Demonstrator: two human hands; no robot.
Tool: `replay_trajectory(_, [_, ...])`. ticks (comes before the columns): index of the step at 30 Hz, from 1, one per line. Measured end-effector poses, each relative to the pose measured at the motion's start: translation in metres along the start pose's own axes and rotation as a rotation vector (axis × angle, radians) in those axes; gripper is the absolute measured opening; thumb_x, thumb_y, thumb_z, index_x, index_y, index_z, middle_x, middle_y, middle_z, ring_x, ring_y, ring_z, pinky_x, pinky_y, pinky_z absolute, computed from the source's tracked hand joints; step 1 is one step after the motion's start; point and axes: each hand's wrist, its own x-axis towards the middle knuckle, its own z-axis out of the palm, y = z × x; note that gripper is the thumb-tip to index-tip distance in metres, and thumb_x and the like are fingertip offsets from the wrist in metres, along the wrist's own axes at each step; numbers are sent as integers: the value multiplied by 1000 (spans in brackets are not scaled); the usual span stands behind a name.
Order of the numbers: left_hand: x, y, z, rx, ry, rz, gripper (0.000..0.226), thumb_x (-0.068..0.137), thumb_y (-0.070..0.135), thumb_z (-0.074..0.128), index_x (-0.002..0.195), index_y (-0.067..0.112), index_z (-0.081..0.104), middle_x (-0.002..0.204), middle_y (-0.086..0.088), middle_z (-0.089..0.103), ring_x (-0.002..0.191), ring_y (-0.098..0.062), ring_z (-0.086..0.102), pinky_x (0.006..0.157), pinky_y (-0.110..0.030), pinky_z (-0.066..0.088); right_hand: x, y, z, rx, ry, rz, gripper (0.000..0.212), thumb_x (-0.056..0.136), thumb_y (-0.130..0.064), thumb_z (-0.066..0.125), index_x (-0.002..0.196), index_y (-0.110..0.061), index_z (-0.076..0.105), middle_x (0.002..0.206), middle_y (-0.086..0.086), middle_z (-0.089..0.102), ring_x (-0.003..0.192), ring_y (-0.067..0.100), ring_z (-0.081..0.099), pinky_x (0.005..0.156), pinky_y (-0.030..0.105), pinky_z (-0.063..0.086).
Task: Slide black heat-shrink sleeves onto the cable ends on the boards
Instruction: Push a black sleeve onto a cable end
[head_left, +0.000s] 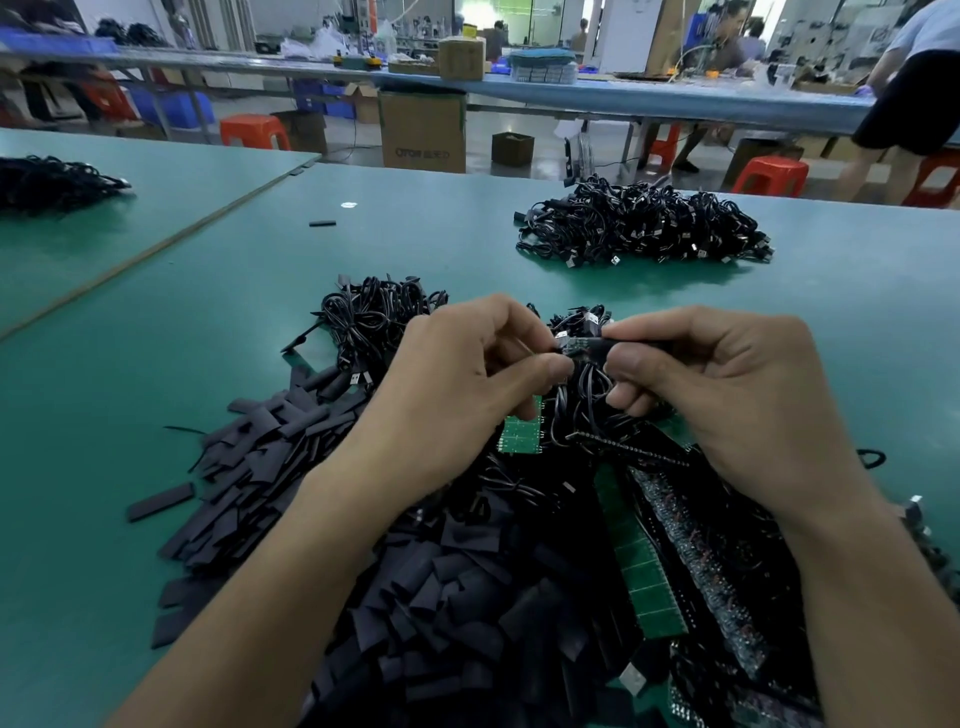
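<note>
Our forearms bare, converging from lower edge toward centre. Our left hand (457, 374) pinches small board (570, 349) with thumb and forefinger, other fingers curled. Our right hand (727, 395) pinches sleeve (626, 344) likewise. Thumbs nearly meet.

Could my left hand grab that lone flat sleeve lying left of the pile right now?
Probably not yet: the left hand is pinching the cable end with the right hand. Only loose flat sleeves lie between it and the lone sleeve, so otherwise the way looks free.

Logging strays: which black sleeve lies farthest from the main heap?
The lone sleeve on the green mat far beyond the left hand; other loose ones lie in or beside the heap.
</note>
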Motion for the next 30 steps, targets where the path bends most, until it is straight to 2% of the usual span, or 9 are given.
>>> replay_trajectory(4, [0,0,0,51,65,29,8,87,25,76,81,28,70,67,9,70,57,-2,65,59,-15,51,1,0,1,19,9,6,15,80,-24,74,94,-28,76,72,2,75,62,18,73,60,21,57])
replay_trajectory(6, [0,-1,-1,36,56,9,6,87,27,76,82,27,72,69,9,71,60,-3,67,62,-18,54,1,0,2,41,11,0,14,81,-22,74,93,-27,76,72,4,75,62,20,73,60,22,57])
replay_trajectory(10, [1,-1,-4,13,-33,-50,14,91,28,72,81,19,74,70,4,74,63,-10,70,69,-33,60,1,0,5,71,15,6,13,81,-19,75,92,-26,76,73,5,75,62,20,73,59,22,58])
replay_trajectory(13, [2,-1,-5,-37,-56,-64,13,91,23,71,82,14,74,71,2,75,62,-10,70,68,-32,61,1,-1,6,101,11,8,14,79,-20,74,92,-25,76,74,5,75,61,20,73,58,22,57])
replay_trajectory(18, [2,1,-4,-62,-64,-59,12,91,20,71,82,13,74,71,1,75,61,-9,69,64,-23,58,2,2,7,117,-6,6,18,81,-13,77,93,-26,78,74,5,75,63,20,72,61,22,57])
replay_trajectory(24, [1,1,-2,-71,-68,-63,11,91,19,72,82,15,75,71,1,75,61,-9,69,68,-35,60,3,2,7,57,-15,-20,22,84,-9,75,96,-27,76,75,1,76,64,19,72,62,22,57])
replay_trajectory(30, [2,1,-5,-128,-69,-74,9,90,15,73,82,12,75,69,-1,74,62,-11,68,68,-33,59,2,1,10,119,36,10,11,81,-20,73,91,-24,75,74,6,74,60,20,72,57,22,56])
